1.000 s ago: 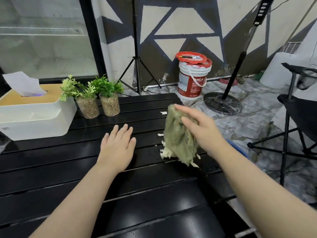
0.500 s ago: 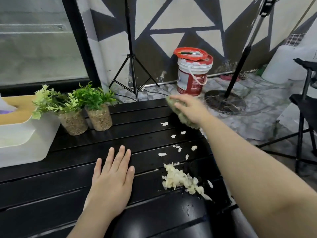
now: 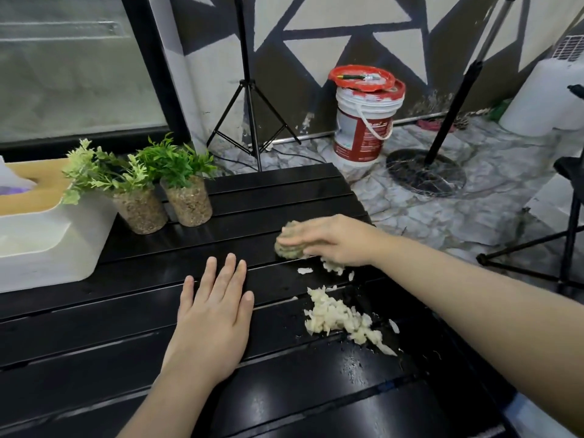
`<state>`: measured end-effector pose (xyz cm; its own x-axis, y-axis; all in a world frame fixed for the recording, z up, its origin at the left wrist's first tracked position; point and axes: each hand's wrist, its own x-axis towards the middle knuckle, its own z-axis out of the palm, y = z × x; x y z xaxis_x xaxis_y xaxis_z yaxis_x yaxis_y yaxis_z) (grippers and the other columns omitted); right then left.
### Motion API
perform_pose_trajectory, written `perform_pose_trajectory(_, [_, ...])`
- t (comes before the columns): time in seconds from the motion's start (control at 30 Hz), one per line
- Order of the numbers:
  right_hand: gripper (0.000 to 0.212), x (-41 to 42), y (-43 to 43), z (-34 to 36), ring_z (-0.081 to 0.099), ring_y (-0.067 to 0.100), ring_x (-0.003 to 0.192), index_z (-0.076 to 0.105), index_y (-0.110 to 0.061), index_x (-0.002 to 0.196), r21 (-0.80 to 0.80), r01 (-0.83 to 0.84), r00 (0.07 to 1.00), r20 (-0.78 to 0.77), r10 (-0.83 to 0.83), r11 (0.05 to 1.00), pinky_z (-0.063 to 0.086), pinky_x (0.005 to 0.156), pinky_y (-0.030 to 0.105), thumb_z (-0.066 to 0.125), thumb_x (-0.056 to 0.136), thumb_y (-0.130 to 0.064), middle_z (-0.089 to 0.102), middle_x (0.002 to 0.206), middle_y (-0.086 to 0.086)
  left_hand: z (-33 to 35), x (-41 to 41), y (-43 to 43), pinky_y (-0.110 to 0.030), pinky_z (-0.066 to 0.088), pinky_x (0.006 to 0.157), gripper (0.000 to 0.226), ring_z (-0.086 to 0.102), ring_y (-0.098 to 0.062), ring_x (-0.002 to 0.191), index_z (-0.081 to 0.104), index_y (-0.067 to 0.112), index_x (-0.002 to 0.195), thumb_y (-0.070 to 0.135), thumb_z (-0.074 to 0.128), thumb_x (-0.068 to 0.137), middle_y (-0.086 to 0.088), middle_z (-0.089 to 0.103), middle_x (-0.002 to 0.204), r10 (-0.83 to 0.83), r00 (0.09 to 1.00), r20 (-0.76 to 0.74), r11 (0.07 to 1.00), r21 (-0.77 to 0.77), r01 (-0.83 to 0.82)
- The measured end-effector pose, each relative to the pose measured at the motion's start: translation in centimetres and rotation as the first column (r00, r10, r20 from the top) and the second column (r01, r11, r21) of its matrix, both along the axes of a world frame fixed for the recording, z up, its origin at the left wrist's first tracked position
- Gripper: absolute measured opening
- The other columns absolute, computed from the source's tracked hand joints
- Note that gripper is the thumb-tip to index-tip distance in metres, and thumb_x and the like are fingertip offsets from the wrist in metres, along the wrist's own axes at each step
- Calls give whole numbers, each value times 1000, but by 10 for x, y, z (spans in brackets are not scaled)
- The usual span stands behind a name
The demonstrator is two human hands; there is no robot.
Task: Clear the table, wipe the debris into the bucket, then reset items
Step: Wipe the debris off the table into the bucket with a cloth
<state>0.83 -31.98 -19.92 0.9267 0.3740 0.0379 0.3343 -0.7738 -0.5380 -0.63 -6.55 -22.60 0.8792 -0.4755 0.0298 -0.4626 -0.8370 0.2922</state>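
- Near the tabletop's right edge, the right hand (image 3: 335,240) presses flat on a bunched green cloth (image 3: 289,248), palm down to drag crumbs.
- Left hand (image 3: 215,311) lies open and empty, likely bracing the slatted table (image 3: 94,343).
- White debris (image 3: 338,320) is heaped toward the right edge, probably for pushing off.
- No receiving bucket shows.

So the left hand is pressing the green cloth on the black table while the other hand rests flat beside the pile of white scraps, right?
Not quite. In the head view it is the right hand that presses the green cloth on the black table. The left hand is the one resting flat, beside the pile of white scraps.
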Motion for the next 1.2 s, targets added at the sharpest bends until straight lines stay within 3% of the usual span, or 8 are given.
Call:
perform_pose_trajectory(0.1, [43,-7,-4,12,52,8,120,59,-22,125,55,-45,999,-2,45,998,34,108,19,62,86,-5,60,129,-2,0,1,0,-34,-14,115,78,-26,1,132,-3,31,145,54,-14,71,23,-20,142,-4,1000,-1,1000,7,4])
perform_pose_trajectory(0.27, [43,37,-25,13,42,6,127,56,-21,129,145,311,945,61,-322,939,20,102,1,61,88,-7,53,134,-7,-1,2,0,-34,-13,115,78,-25,1,132,-2,31,145,54,-14,71,23,-18,143,-5,1000,0,1000,2,5])
perform_pose_trajectory(0.37, [44,56,-26,-8,18,17,143,46,-35,135,-119,333,942,8,-335,935,4,116,40,55,93,-30,33,152,-6,-2,4,0,-34,-12,115,77,-23,1,133,0,31,145,55,-12,72,21,-12,149,-2,1000,-10,1000,-10,2])
perform_pose_trajectory(0.43, [45,56,-25,-12,11,20,145,42,-37,137,-139,337,939,-18,-343,931,-2,116,52,52,94,-29,25,155,-4,-1,3,1,-35,-11,116,77,-21,1,134,3,31,145,55,-10,73,19,-8,152,0,1000,-10,1000,-18,0])
perform_pose_trajectory(0.67, [45,-12,4,-6,47,11,129,58,-25,126,32,-13,1000,7,12,999,30,113,28,61,87,-3,54,136,-1,0,2,0,-34,-11,116,79,-21,3,133,3,31,145,56,-11,72,19,-6,153,3,1000,-6,1000,-17,-4])
perform_pose_trajectory(0.77, [54,-20,-14,11,58,16,115,55,-39,124,180,55,998,28,-61,982,45,101,30,62,85,-2,58,128,-6,0,3,0,-34,-11,116,79,-20,2,133,4,31,145,56,-10,72,18,-5,153,3,1000,-5,1000,-28,-3])
perform_pose_trajectory(1.0, [41,3,-58,-12,39,12,133,51,-23,133,5,406,911,78,-405,914,19,113,20,55,93,-15,48,142,-2,-1,5,-1,-36,-8,116,60,-15,-4,140,6,29,146,47,6,89,14,-2,156,7,1000,-14,1000,-7,-7])
perform_pose_trajectory(1.2, [42,-66,-14,-10,37,7,133,54,-20,131,50,162,986,18,-163,985,22,115,22,59,90,-9,50,140,1,3,1,0,-38,-6,117,54,-10,-9,143,8,26,146,43,15,95,11,1,156,3,999,-32,1000,-22,-3])
